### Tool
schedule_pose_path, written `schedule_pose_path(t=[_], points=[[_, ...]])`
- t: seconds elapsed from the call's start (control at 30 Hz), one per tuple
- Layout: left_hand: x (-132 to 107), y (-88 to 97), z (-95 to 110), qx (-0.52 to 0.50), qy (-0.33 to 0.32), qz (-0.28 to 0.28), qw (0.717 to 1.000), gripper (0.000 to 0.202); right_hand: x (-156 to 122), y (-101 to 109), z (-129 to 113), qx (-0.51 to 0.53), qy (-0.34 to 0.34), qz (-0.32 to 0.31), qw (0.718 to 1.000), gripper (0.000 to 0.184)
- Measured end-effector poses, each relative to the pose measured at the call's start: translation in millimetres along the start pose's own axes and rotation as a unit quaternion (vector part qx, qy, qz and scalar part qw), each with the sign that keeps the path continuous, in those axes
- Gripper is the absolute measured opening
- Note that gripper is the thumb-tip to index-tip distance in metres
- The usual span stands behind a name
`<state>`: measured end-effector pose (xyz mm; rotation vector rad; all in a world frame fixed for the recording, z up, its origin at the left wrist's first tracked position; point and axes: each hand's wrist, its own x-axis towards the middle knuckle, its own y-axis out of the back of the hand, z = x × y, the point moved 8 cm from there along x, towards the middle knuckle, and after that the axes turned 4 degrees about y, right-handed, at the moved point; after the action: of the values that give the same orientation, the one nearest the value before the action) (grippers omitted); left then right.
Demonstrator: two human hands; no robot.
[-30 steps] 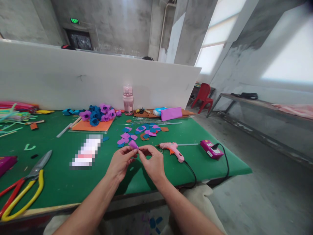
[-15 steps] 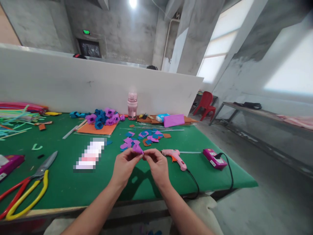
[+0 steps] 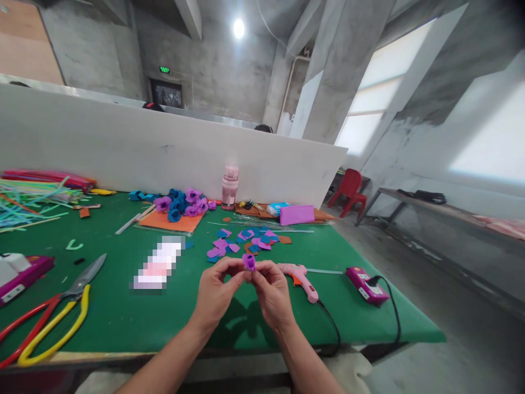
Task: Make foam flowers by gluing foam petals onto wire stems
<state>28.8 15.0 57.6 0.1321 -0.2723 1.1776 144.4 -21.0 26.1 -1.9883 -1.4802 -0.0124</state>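
A small purple paper flower (image 3: pixel 249 261) stands upright between my hands, its cupped opening tilted towards me. My left hand (image 3: pixel 219 293) pinches its base from the left, with the thumb and fingers together. From the right, my right hand (image 3: pixel 271 293) grips the same base, and the fingertips of both hands nearly meet there. Just beyond my hands lie loose purple, blue and brown paper petals (image 3: pixel 262 242) on the green tabletop (image 3: pixel 172 323). A pink glue gun (image 3: pixel 301 280) rests beside my right hand.
Red-and-yellow-handled scissors (image 3: pixel 61 312) lie at the left. Finished purple and blue flowers (image 3: pixel 180 203) sit on an orange sheet (image 3: pixel 170 221). A pink bottle (image 3: pixel 230 186) stands by the white partition (image 3: pixel 102 139). A purple power box (image 3: pixel 367 285) with a black cord is at the right.
The purple flower has turned from lying sideways to upright, its opening now showing. Both hands shifted their pinch around its base. The whole view has moved a little.
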Motion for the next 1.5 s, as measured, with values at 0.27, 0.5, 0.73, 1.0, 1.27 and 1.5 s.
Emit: schedule_pose_path(t=[0.27, 0.5, 0.73, 1.0, 1.27, 1.5], points=[[0.1, -2.4, -4.7, -0.036, 0.022, 0.005, 0.999, 0.012, -0.7, 1.1, 7.0, 0.019, -0.029, 0.010, 0.999, 0.007], [0.2, -3.9, -9.9, -0.022, 0.029, 0.009, 0.999, 0.013, -2.8, -0.2, 10.5, 0.040, -0.055, 0.012, 0.998, 0.008], [-1.1, -2.8, -9.6, 0.008, 0.030, 0.027, 0.999, 0.013, -3.3, 0.5, 9.8, 0.027, -0.055, 0.023, 0.998, 0.010], [1.2, -0.2, -21.3, -0.052, 0.100, 0.044, 0.993, 0.017, -4.3, 0.7, 15.9, 0.033, -0.085, 0.057, 0.994, 0.013], [6.6, 4.3, -48.7, -0.129, 0.159, 0.037, 0.978, 0.022, -4.1, 1.9, 22.8, 0.022, -0.112, 0.074, 0.991, 0.018], [10.0, 7.2, -52.7, -0.102, 0.190, 0.051, 0.975, 0.028, 12.1, 23.2, 2.6, -0.121, -0.056, 0.099, 0.986, 0.017]])
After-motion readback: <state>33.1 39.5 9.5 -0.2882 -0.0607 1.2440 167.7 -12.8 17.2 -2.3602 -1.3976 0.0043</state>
